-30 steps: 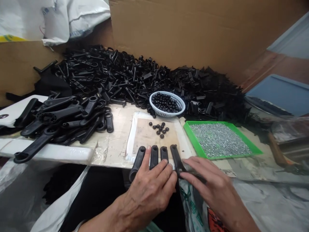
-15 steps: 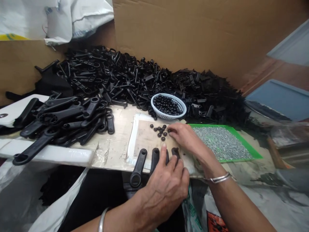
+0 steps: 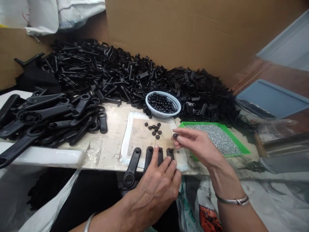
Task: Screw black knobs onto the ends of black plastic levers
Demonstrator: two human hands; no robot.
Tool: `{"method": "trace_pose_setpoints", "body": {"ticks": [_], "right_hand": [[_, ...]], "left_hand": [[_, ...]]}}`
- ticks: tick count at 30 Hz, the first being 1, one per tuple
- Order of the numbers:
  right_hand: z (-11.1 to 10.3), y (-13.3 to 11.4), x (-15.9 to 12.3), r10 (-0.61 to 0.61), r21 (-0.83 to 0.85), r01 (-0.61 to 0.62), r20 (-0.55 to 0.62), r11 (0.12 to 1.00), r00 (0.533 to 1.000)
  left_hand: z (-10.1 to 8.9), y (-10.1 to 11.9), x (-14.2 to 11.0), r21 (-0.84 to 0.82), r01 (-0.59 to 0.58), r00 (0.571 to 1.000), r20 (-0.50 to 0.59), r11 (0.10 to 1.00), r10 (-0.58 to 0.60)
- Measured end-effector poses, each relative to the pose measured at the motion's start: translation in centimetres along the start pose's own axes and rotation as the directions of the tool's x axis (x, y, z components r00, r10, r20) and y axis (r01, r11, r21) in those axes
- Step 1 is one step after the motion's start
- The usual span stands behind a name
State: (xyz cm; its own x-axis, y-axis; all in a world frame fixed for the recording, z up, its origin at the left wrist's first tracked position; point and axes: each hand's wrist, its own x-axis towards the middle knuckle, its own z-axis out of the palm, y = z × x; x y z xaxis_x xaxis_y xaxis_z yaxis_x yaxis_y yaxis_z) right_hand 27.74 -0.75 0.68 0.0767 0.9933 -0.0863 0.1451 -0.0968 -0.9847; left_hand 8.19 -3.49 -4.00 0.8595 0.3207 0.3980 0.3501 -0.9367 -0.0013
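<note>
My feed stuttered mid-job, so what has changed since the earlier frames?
The right hand let go of the row's rightmost black crank, reached to the loose black beads, took a black bead and drew back rightward. The left hand slid slightly right along the row. The blue basket and green tray stayed put.

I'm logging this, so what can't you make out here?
All in the head view:
Three black levers: lower ends hidden under the left hand.
Black bead: partly covered by fingers of the right hand.
Green tray: left side partly behind the right hand.
Metal pins: too small to count.
</note>
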Motion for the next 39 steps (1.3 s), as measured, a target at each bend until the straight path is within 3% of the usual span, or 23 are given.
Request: {"method": "trace_pose_setpoints", "body": {"ticks": [3,8,13,19,22,28,32,39], "right_hand": [[0.0,0.1,-0.4,0.050,0.073,-0.049,-0.015,0.996,0.999],[0.0,0.2,-1.1,0.094,0.056,-0.091,-0.058,0.994,0.994],[0.3,0.2,-1.5,0.022,-0.134,-0.037,-0.115,0.990,0.993],[1.2,0.2,-2.0,-0.129,-0.379,0.054,-0.175,0.924,0.976],[1.1,0.2,-2.4,-0.221,-0.508,0.120,-0.142,0.853,0.965],[0.7,1.0,-3.1,-0.140,-0.571,0.074,-0.073,0.818,0.987],[1.1,1.3,-3.2,-0.189,-0.598,0.111,-0.070,0.794,0.979],[1.6,0.4,-3.2,-0.280,-0.794,0.210,0.052,0.570,0.958]], "left_hand": [[0.0,0.0,0.0,-0.009,0.005,1.000,0.012,1.000,-0.005],[0.2,0.0,-0.2,-0.027,0.022,1.000,0.002,0.999,-0.022],[0.0,0.0,-0.1,-0.026,0.022,1.000,-0.008,0.999,-0.023],[-0.1,-0.1,0.1,-0.060,0.025,0.999,0.041,0.998,-0.023],[-0.2,-0.1,0.1,-0.074,0.037,0.998,0.046,0.997,-0.034],[0.1,-0.1,0.1,-0.060,0.035,0.999,0.009,0.998,-0.035],[0.3,-0.2,0.2,-0.052,0.011,1.000,0.018,0.999,-0.011],[0.2,-0.4,0.1,-0.072,-0.014,0.998,0.052,0.997,0.018]]}}
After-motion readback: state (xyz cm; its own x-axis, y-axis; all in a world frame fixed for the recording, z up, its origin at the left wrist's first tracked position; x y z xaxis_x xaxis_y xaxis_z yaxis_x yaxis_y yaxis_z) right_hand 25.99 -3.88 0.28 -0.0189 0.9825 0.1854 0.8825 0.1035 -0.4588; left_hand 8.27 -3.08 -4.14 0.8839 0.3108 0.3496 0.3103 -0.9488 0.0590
